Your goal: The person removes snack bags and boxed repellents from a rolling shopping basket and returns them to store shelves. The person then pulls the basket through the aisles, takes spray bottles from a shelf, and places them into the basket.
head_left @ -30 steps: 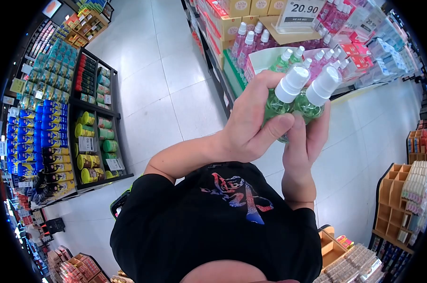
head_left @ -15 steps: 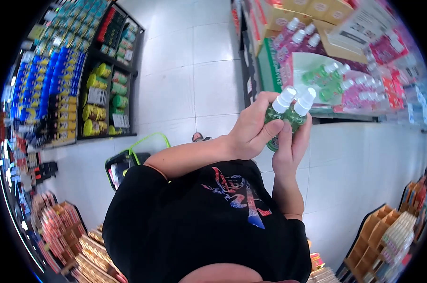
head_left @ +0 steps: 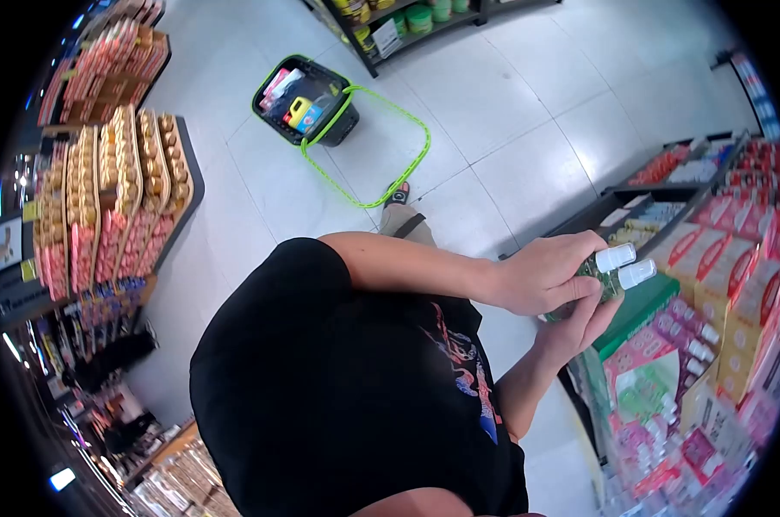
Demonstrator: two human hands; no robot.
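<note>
Two green spray bottles with white caps (head_left: 616, 269) are held side by side, caps pointing right. My left hand (head_left: 549, 274) wraps round them from above, its thumb across their front. From below, my right hand (head_left: 577, 329) grips them too, fingers closed and its thumb meeting the left one. Lower parts of the bottles are hidden by the hands. On the floor at upper middle stands a black basket (head_left: 343, 127) with a green handle, holding a yellow bottle (head_left: 300, 113) and other packages.
A display with pink bottles (head_left: 683, 332), green bottles (head_left: 644, 398) and boxes lies at the lower right. Dark shelves with jars (head_left: 418, 19) stand at the top. At the left is a rack of gold and pink packages (head_left: 118, 185). My foot (head_left: 397, 193) shows beside the basket handle.
The view has turned, so the basket now shows fully at upper middle and the bottle display sits lower right. Both hands still hold the two green bottles, now farther right in view.
</note>
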